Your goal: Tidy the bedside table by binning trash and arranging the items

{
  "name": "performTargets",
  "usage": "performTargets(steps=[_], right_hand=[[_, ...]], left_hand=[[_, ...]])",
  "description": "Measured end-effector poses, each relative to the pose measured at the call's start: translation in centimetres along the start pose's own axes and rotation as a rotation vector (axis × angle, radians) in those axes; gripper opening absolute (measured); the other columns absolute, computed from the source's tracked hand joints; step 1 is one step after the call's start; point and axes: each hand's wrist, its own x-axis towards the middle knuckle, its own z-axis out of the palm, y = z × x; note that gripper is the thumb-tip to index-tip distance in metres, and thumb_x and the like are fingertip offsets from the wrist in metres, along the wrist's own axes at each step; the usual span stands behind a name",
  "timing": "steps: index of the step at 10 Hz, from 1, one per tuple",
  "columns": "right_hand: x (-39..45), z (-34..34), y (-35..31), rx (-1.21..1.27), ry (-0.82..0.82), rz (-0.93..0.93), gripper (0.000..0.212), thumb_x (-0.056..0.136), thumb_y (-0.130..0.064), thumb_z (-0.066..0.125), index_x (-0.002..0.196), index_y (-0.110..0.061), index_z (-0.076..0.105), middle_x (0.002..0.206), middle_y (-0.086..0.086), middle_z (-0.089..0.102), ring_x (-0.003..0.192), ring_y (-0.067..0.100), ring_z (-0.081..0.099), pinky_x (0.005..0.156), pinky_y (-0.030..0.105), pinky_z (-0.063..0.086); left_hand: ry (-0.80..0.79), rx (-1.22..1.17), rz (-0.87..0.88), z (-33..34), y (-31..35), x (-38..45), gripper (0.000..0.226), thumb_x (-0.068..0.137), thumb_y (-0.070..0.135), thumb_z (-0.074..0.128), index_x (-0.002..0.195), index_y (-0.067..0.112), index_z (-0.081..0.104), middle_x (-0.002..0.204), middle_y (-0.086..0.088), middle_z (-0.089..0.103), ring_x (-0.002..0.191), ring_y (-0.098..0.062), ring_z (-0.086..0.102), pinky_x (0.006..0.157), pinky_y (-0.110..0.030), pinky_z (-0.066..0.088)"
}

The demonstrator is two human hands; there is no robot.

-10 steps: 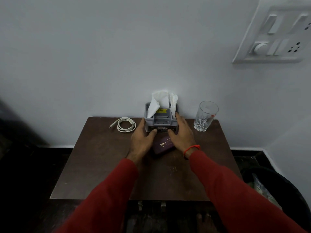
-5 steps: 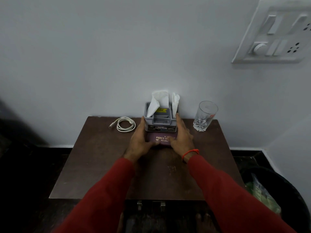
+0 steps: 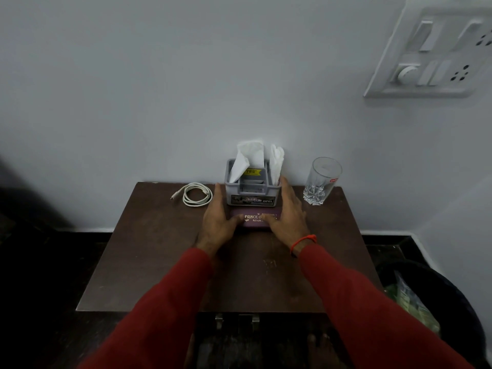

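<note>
Both arms, in red sleeves, reached forward side by side. The left hand (image 3: 217, 222) and the right hand (image 3: 288, 217) lay palm-down with straight fingers, thumbs turned inward toward each other. A red thread band circled the right wrist.

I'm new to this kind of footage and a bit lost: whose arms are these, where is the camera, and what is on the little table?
The camera sits on a person's head, looking down at their own arms in red sleeves. The left hand and right hand lie with straight fingers against the ends of a maroon case, touching it, not lifting it. Behind it on the brown table stands a grey tissue holder, with a coiled white cable to its left and an empty glass to its right. A dark bin stands at lower right.
</note>
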Motion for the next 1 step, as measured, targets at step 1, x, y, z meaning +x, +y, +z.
performTargets(steps=[1], right_hand=[[-0.11,-0.52,0.31,-0.008,0.038,-0.017,0.102,0.078,-0.021,0.076,0.157,-0.025,0.012,0.164,0.003,0.019,0.15,0.026,0.019,0.119,0.052,0.022]], left_hand=[[0.074,0.059,0.013,-0.54,1.0,-0.44,0.097,0.083,0.012,0.08,0.16,0.013,0.022,0.161,-0.005,0.038,0.149,-0.018,0.035,0.123,-0.032,0.027]])
